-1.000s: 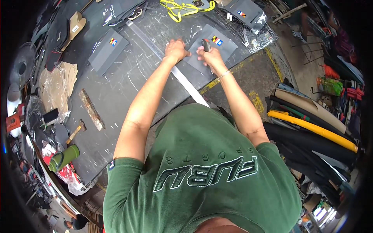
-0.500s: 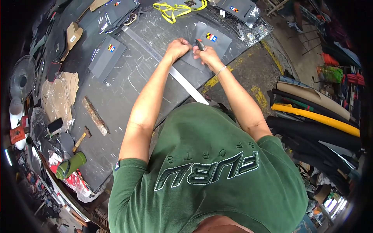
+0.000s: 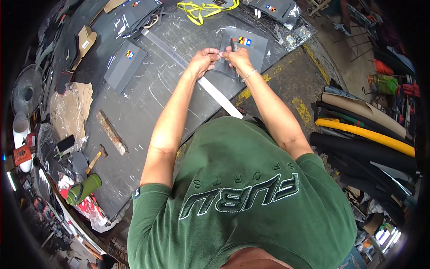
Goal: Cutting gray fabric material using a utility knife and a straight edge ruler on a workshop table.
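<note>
A grey panel (image 3: pixel 256 54) with a small patch of coloured flags lies at the far right of the dark work table. At its left edge the fingertips of both hands meet. My left hand (image 3: pixel 202 62) is closed in a pinch; whatever is between its fingers is too small to make out. My right hand (image 3: pixel 237 58) is closed round a cutter knife (image 3: pixel 234 44) with a dark body and a bit of red, which points away from me. Its thumb and forefinger touch the left fingertips. A long metal ruler (image 3: pixel 219 96) runs diagonally beneath my left wrist.
Another grey panel (image 3: pixel 126 67) with a flag patch lies left of the ruler. A yellow strap (image 3: pixel 197 15) lies at the far edge. A wooden stick (image 3: pixel 112 132), a hammer (image 3: pixel 96 159) and a green bottle (image 3: pixel 85 189) are on the left. Material rolls (image 3: pixel 365 132) lie to the right.
My hands have come together, fingertips now touching at the panel's left edge. The right hand has shifted slightly away from me, with the cutter knife tipped more upright.
</note>
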